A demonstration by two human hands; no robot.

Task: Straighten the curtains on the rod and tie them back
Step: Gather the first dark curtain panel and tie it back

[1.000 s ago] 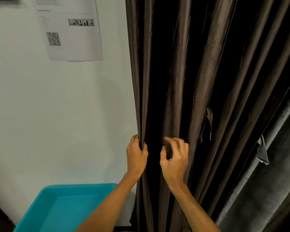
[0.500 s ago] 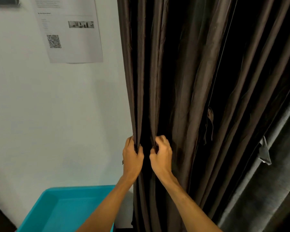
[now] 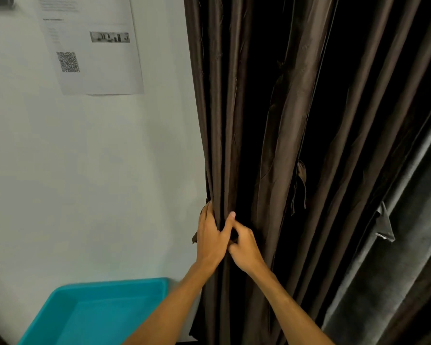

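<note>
A dark brown satin curtain hangs in long vertical folds from the top of the view; the rod is out of sight. My left hand grips the curtain's left edge folds, thumb across the front. My right hand is pressed right against it, fingers curled into the neighbouring folds, so several pleats are bunched between both hands. A small brown fabric loop dangles from a fold to the right.
A white wall with a printed sheet is to the left. A turquoise plastic bin stands below, left of the curtain. A grey curtain with a small tab hangs at the right.
My right hand took hold of folds and moved left until it touches my left hand. The gathered pleats are tighter, and the curtain's left edge has shifted slightly.
</note>
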